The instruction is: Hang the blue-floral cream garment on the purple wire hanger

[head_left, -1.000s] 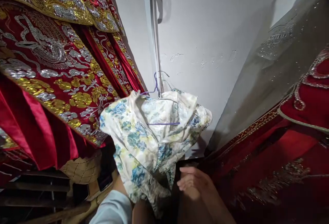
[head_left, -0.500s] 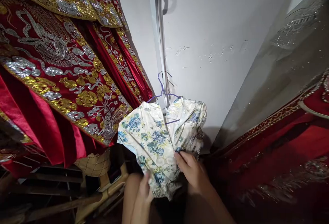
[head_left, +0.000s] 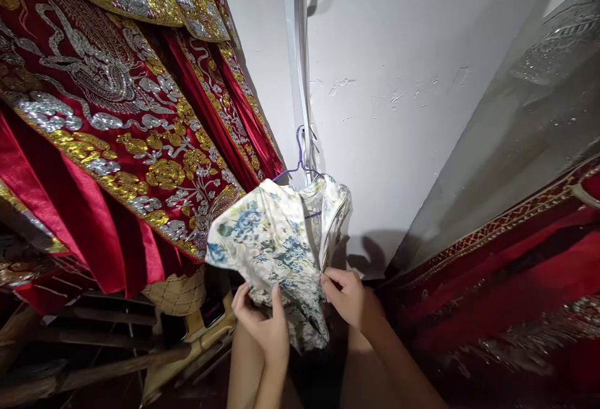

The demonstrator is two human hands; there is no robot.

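Observation:
A white blouse with blue and yellow-green flowers (head_left: 281, 240) hangs on a purple hanger (head_left: 300, 146), hooked at the lower part of a pale upright strip on the wall. My right hand (head_left: 345, 296) pinches the blouse's front edge just below the V of the neckline. My left hand (head_left: 265, 321) is beside the lower left of the blouse, thumb and fingers spread apart, near the fabric. Whether its fingertips touch the cloth I cannot tell. The blouse is turned at an angle, and its lower hem hangs bunched between my knees.
Red cloth with gold and silver sequins (head_left: 164, 174) hangs close on the left. Below it are a woven basket (head_left: 180, 293) and bamboo furniture (head_left: 187, 359). More red beaded cloth (head_left: 506, 271) lies on the right. A white wall (head_left: 384, 34) stands ahead.
My left hand has opened and come up from the blouse's lower edge. The blouse has swung, its right side turning away and narrowing. My right hand keeps its pinch. The view has shifted slightly.

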